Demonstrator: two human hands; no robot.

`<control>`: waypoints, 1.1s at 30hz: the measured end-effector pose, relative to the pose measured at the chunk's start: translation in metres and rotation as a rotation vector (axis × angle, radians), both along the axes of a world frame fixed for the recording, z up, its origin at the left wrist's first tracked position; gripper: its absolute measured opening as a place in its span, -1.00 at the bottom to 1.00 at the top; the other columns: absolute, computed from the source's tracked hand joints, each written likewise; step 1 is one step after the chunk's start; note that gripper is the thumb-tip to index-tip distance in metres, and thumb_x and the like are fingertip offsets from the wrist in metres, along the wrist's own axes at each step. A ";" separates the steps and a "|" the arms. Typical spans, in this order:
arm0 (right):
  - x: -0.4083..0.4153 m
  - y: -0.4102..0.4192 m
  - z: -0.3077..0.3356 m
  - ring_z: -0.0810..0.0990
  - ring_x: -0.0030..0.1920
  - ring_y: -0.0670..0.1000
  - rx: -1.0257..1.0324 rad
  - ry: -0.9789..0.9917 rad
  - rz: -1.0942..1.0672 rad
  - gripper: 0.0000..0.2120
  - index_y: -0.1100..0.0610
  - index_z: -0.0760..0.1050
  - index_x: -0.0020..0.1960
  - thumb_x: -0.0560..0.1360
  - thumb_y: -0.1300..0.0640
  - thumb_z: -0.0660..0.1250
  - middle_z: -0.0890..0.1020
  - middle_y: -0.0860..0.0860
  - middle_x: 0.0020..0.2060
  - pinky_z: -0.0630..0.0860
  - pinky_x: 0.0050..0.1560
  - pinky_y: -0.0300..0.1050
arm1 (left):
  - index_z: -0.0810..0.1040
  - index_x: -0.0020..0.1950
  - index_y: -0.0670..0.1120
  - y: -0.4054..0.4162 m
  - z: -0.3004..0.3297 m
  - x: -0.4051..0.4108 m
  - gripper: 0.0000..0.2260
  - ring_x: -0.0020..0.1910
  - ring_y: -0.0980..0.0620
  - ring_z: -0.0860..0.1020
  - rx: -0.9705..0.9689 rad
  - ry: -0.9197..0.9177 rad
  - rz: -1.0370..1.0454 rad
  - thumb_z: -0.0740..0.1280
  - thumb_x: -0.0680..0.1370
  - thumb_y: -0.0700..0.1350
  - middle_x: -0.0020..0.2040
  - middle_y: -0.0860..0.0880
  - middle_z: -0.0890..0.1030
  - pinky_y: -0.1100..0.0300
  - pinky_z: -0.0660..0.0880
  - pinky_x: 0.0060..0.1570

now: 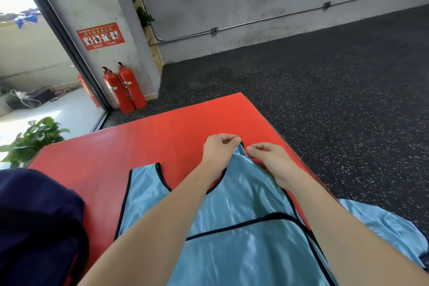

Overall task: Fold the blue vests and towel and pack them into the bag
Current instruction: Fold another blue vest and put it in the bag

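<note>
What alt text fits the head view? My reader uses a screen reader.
Two hands, left hand and right hand, pinch a shoulder strap of a light blue vest spread on a red mat. A dark navy bag sits at left.

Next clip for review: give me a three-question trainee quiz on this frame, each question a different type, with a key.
1. True or false: the navy bag sits at the far right edge of the red mat.
2. Multiple choice: what are both hands pinching? A) the bag's strap B) the right shoulder strap of the blue vest C) a towel
3. Fill in: two red ___ stand on the floor against the pillar.

Key
1. False; the bag is at the near left.
2. B; the left hand and right hand each have a grip on that strap at the vest's far end.
3. Fire extinguishers.
</note>
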State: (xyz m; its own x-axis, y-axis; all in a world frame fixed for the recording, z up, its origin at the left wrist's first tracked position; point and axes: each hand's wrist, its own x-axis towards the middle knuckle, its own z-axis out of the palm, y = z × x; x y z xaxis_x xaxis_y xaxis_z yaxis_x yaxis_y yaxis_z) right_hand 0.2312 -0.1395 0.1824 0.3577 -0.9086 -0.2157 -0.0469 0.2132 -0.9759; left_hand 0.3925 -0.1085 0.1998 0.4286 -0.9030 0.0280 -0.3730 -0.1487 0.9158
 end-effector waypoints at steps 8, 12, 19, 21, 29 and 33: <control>0.007 0.003 -0.001 0.64 -0.12 -0.06 -0.155 0.056 0.037 -0.80 0.16 0.64 0.14 0.51 0.21 0.47 0.72 0.03 -0.02 0.56 -0.14 -0.29 | 0.41 -0.33 -0.11 0.004 0.008 0.008 -0.69 -0.39 0.01 0.22 0.187 -0.245 -0.009 0.42 0.52 -0.04 -0.40 -0.04 0.30 0.14 0.17 -0.39; 0.006 0.003 0.001 0.55 -0.33 -0.10 -0.195 0.152 0.030 -0.90 0.10 0.68 -0.04 0.52 0.07 0.47 0.71 0.02 -0.24 0.49 -0.28 -0.20 | 0.44 -0.32 -0.12 0.005 0.008 0.007 -0.67 -0.37 0.02 0.25 0.182 -0.027 0.052 0.46 0.45 0.05 -0.43 0.02 0.28 0.18 0.21 -0.35; 0.001 -0.004 0.002 0.37 -0.42 -0.04 -0.267 0.347 0.011 -0.44 0.25 0.55 -0.23 0.57 -0.26 0.26 0.49 -0.09 -0.48 0.31 -0.29 -0.09 | 0.59 -0.07 -0.18 0.002 0.014 -0.006 -0.68 -0.18 -0.08 0.56 0.131 0.518 0.225 0.42 0.35 0.04 -0.17 -0.10 0.58 0.01 0.53 -0.08; -0.001 -0.005 0.004 0.29 -0.40 -0.01 -0.302 0.399 0.005 -0.44 0.17 0.44 -0.28 0.56 -0.32 0.21 0.36 -0.01 -0.43 0.21 -0.27 -0.10 | 0.61 0.11 -0.20 0.003 0.014 -0.008 -0.53 -0.04 -0.15 0.65 0.093 0.622 0.208 0.40 0.34 0.10 -0.03 -0.15 0.67 -0.11 0.57 0.16; -0.009 -0.003 0.013 0.60 -0.02 0.03 -0.048 0.352 0.048 -0.25 0.14 0.60 -0.04 0.50 -0.52 0.02 0.64 0.01 -0.09 0.50 0.14 0.03 | 0.57 -0.05 -0.14 0.010 0.005 -0.015 -0.62 0.01 -0.11 0.64 -0.015 0.656 0.127 0.36 0.41 0.17 0.00 -0.13 0.66 -0.22 0.49 0.27; -0.010 0.001 0.026 0.68 0.02 0.11 0.103 0.051 0.032 -0.36 0.07 0.68 0.06 0.54 -0.44 0.11 0.71 0.12 -0.05 0.56 0.04 0.05 | 0.52 -0.09 -0.08 0.018 0.009 -0.019 -0.67 -0.09 -0.07 0.53 -0.040 0.523 0.084 0.33 0.47 0.20 -0.12 -0.08 0.53 -0.17 0.48 0.23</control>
